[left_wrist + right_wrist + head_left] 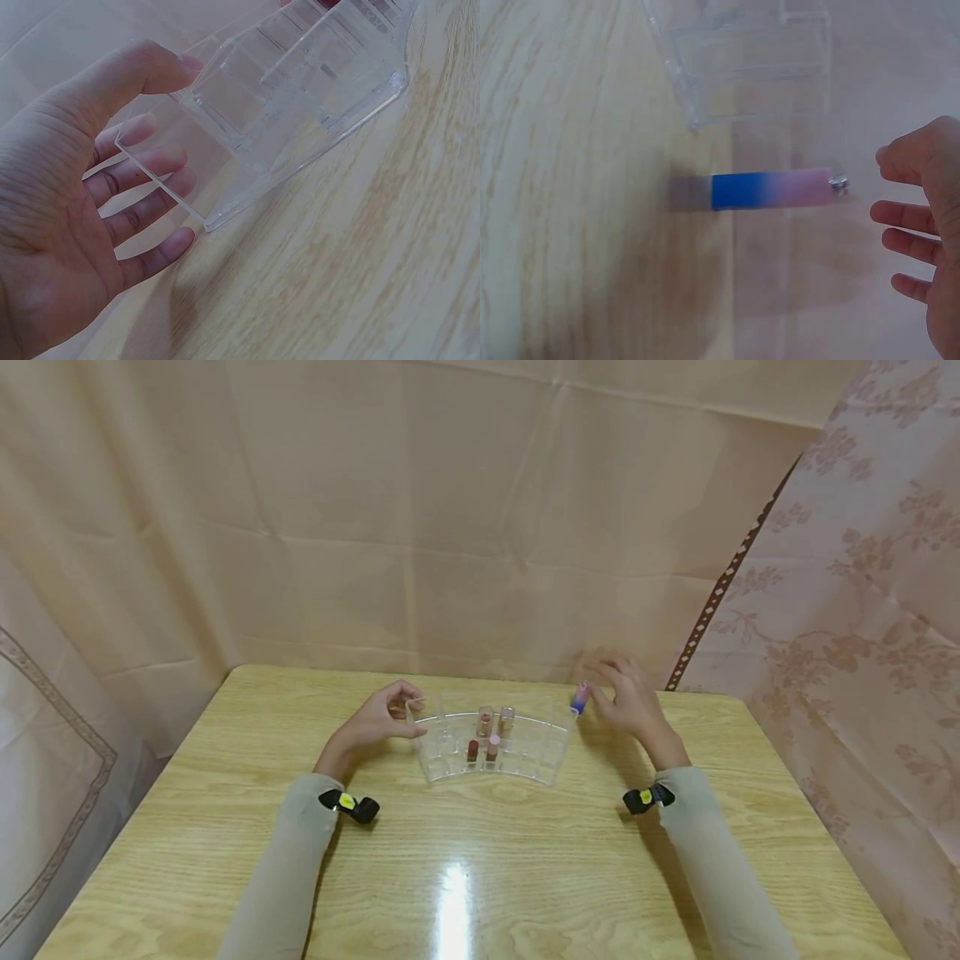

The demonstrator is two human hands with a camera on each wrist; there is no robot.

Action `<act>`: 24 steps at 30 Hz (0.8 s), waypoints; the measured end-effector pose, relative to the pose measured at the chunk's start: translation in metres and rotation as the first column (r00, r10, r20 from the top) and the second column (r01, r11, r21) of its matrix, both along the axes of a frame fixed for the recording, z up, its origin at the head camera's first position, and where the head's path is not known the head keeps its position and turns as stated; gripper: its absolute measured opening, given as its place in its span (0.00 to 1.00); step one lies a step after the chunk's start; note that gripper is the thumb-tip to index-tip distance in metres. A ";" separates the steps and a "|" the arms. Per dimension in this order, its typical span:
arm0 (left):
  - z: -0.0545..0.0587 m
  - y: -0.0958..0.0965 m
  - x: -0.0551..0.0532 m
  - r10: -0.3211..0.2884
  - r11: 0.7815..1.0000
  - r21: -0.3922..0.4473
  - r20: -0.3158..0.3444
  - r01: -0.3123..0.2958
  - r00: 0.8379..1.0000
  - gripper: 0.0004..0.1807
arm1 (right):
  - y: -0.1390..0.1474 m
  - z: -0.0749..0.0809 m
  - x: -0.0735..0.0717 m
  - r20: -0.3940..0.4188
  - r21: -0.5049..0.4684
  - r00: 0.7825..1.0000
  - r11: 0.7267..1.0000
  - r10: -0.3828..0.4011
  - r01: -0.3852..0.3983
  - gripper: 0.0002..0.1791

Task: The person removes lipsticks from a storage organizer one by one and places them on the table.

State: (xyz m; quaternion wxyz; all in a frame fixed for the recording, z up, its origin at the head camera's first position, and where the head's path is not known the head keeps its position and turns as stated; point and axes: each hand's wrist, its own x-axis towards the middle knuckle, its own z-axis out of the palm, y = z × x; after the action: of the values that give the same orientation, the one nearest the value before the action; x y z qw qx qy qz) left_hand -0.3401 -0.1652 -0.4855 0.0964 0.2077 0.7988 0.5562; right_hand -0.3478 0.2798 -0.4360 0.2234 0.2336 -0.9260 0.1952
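Note:
A clear acrylic lipstick organizer [534, 758] with several compartments stands on the table. My left hand [382, 714] holds its left end; in the left wrist view the thumb [161, 71] lies at the top edge and the fingers [150, 214] sit beyond the side wall. Several lipsticks [485, 722] stand in the middle compartments. Just past the organizer's right end, a blue-to-pink lipstick tube [772, 189] with a silver knob on top appears upright. My right hand [628, 700] is beside the tube, fingers spread, and in the right wrist view there is a gap between them.
The wooden table [525, 860] has its far edge close behind the organizer and tube. A beige curtain [487, 527] hangs behind that edge, and a flowered cloth [862, 610] hangs at the right. Both wrists wear black camera straps [351, 804].

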 end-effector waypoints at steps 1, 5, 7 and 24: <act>0.000 0.000 0.000 0.000 1.000 0.000 0.001 0.000 1.000 0.32 | -0.001 0.002 0.001 -0.013 0.000 1.000 1.000 0.006 -0.006 0.21; -0.001 0.001 0.000 0.003 1.000 0.008 0.003 -0.003 1.000 0.32 | -0.006 0.012 0.005 -0.070 0.006 0.997 0.999 0.041 -0.041 0.22; -0.001 0.001 0.000 0.003 1.000 0.013 0.001 -0.003 1.000 0.32 | -0.012 0.018 0.008 -0.097 0.014 0.993 0.998 0.061 -0.060 0.22; -0.001 0.001 -0.002 0.000 1.000 0.028 0.016 -0.001 1.000 0.31 | -0.072 0.038 0.030 -0.189 0.043 0.953 0.972 0.236 -0.232 0.27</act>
State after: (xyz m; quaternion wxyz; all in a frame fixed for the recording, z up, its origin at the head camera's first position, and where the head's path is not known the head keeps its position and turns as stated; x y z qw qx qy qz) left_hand -0.3419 -0.1645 -0.4868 0.0998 0.2042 0.7903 0.5690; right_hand -0.3177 0.2081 -0.3979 0.2848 0.3618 -0.8677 0.1873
